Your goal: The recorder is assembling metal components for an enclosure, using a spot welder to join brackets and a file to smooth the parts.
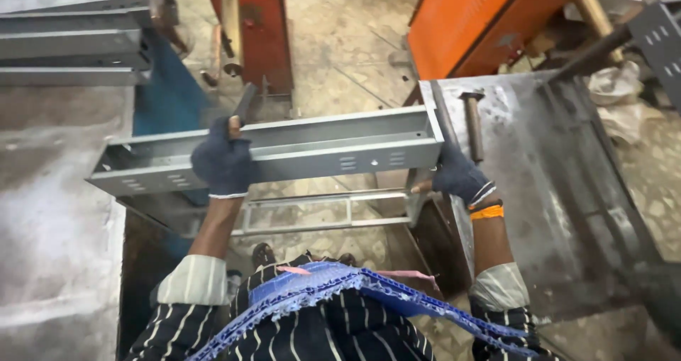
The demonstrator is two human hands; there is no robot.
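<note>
A long grey sheet-metal channel with small slots in its side is held level in front of me, above the floor between two steel tables. My left hand, in a dark fingerless glove, grips the near side wall left of the middle. My right hand, gloved the same way with an orange band at the wrist, holds the channel's right end at its lower corner, close to the edge of the right table.
A steel table stands to the right with a hammer lying on it. Another table is at left, with stacked grey channels behind it. A ladder-like metal frame lies below. Orange machines stand ahead.
</note>
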